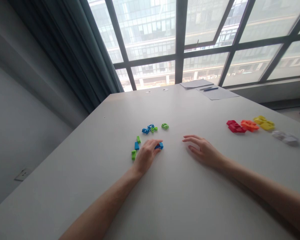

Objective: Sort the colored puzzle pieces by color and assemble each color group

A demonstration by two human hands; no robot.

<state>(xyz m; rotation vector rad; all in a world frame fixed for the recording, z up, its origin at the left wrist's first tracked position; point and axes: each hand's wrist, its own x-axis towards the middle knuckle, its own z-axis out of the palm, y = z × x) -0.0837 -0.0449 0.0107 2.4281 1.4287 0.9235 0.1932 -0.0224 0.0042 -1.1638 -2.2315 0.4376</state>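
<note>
My left hand rests low over the white table, its thumb and fingers closed round a small blue plastic block. Part of that block is hidden by the fingers. To the right, my right hand lies on its side with fingers stretched out and apart, holding nothing. Close beside the left hand are a green block, a blue block and another green block. Beyond it sit a few blue pieces with a green piece against them. A lone green block lies further right.
On the right side of the table lie red blocks, orange blocks, yellow blocks and whitish clear blocks. Sheets of paper and a pen are at the far edge, before the window.
</note>
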